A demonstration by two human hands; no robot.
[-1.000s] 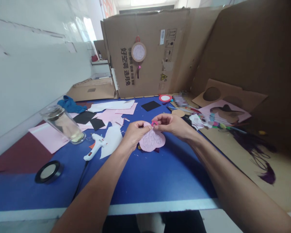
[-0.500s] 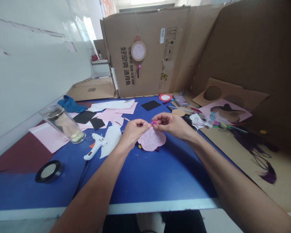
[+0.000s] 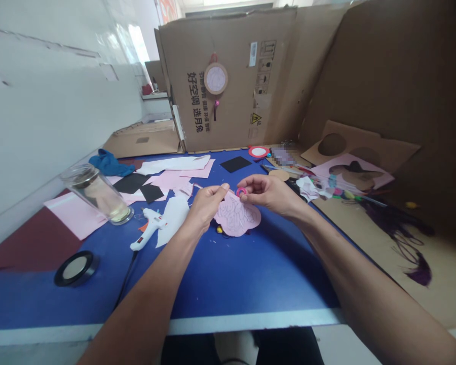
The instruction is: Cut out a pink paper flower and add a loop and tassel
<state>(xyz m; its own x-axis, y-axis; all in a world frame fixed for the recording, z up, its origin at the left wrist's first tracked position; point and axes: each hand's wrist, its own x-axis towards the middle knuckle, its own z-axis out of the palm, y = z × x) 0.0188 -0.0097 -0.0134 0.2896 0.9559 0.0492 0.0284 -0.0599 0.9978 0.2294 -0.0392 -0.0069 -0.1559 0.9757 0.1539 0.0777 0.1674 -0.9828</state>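
Over the blue counter, our left fingers pinch a pink cutout, our right fingers a pink ring at its top; we're likely joining them, and next need steady alignment.

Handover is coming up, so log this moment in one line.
left hand: holds pink scalloped cutout | right hand: pinches magenta ring at cutout's top edge | blue tabletop: hot glue gun

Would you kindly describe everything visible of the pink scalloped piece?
The pink scalloped piece looks flat and feltlike, with darker curving lines across its face. Over the blue tabletop, the left hand holds its upper left; the right hand pinches a pink ring at its top. A yellow bead shows at its lower left.
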